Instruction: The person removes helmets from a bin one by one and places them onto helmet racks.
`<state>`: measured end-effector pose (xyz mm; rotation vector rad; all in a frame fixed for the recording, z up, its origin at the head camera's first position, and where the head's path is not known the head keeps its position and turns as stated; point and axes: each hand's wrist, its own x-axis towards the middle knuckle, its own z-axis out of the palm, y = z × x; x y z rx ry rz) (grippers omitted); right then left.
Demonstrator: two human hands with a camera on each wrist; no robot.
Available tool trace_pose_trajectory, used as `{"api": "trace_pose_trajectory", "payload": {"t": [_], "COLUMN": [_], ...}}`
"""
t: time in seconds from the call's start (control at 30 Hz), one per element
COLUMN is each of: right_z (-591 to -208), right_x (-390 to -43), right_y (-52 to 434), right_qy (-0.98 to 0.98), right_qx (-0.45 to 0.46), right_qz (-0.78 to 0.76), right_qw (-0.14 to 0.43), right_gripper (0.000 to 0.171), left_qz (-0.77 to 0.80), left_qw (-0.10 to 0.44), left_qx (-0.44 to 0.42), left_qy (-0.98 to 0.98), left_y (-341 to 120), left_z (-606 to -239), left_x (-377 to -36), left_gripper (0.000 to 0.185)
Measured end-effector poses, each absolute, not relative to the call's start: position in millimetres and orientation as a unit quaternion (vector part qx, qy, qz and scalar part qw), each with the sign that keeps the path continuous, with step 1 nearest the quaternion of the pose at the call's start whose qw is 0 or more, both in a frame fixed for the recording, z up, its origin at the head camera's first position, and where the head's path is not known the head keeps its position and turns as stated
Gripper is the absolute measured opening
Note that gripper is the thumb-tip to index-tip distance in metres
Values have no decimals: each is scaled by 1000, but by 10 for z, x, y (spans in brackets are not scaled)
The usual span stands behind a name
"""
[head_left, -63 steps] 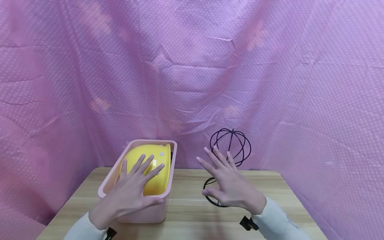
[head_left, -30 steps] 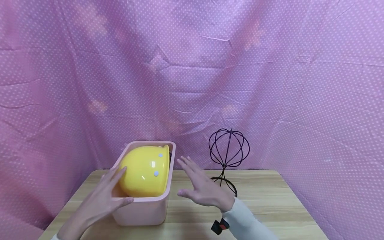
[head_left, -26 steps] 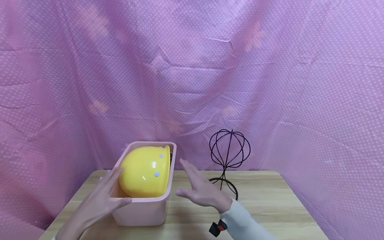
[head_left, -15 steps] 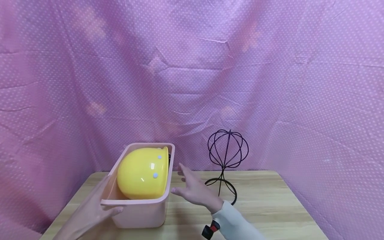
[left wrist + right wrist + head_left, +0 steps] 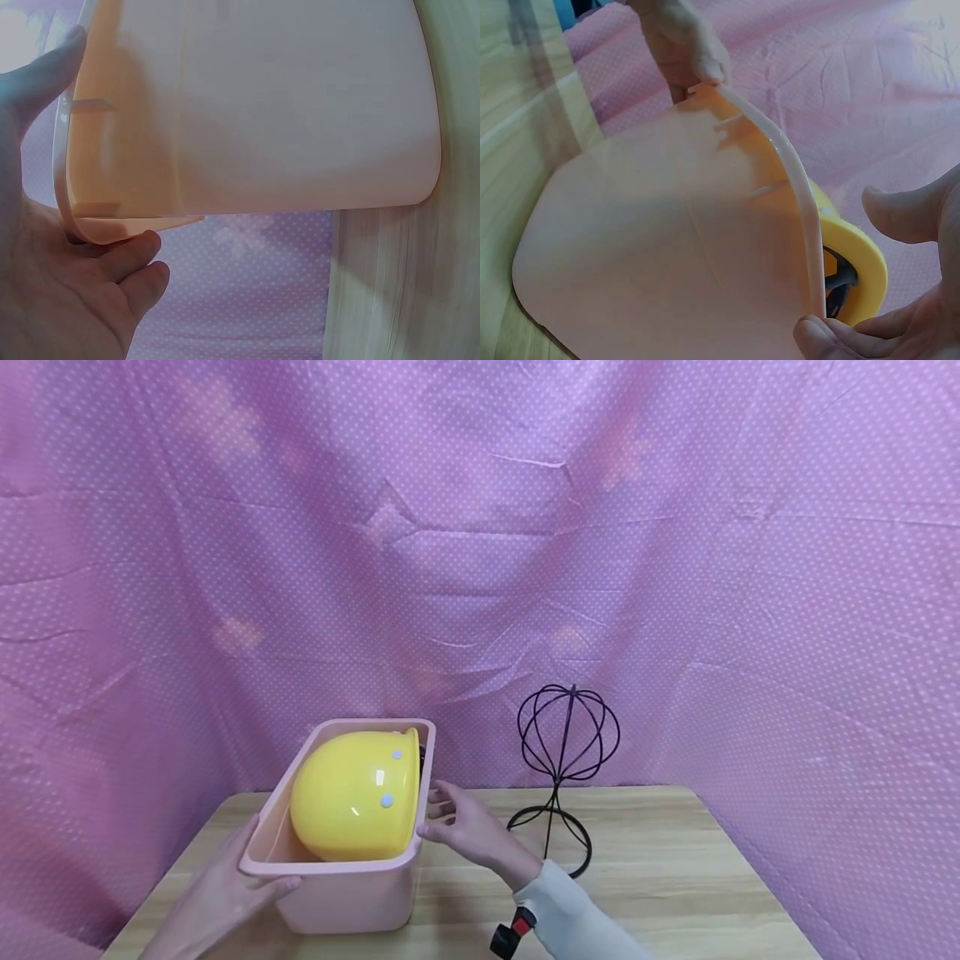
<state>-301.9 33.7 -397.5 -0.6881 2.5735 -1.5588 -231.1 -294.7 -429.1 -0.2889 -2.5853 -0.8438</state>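
Note:
A yellow hard hat lies on its side in a pink plastic bin, its brim toward the right wall. Black parts inside the hat show in the right wrist view. My left hand grips the bin's near left corner, thumb against the rim and fingers curled under it in the left wrist view. At the right rim is my right hand. Its fingertips meet the rim's outer edge, while the thumb stands apart from it.
A black wire stand with a round cage top stands on the wooden table, right of the bin. Behind the table hangs a pink-purple dotted cloth. A small black device is strapped at my right wrist.
My left hand has come down from above the hard hat to the bin's near left corner. The right hand has moved left from the wire stand to the bin's right rim.

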Motion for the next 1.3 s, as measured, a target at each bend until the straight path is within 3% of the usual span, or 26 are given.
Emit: {"api": "trace_pose_trajectory", "payload": {"t": [0.37,0.7,0.87,1.3], "right_z": [-3888,-3784,-3715,-3690], "right_x": [-3053,-3088,-3118,-3180], "right_y": [255,103,40,-91], "right_qy": [834,846,858,798], "right_qx": [-204,-192,-177,-146], "right_qz": [-513,-496,-481,-575], "right_qw": [21,46,37,104], "right_gripper": [65,33,35,36], "left_qz": [-304,-292,-298,-297], "left_qw": [172,172,173,166], "left_qx": [-52,-50,-50,-56], "left_qy": [-935,-939,-937,-939], "left_y": [-2955,-2944,-2964,-2963], "left_z": [-4244,-4243,-4208,-4209], "left_x": [-2302,-2281,-2306,-2289], "left_gripper": [104,104,103,99]}}
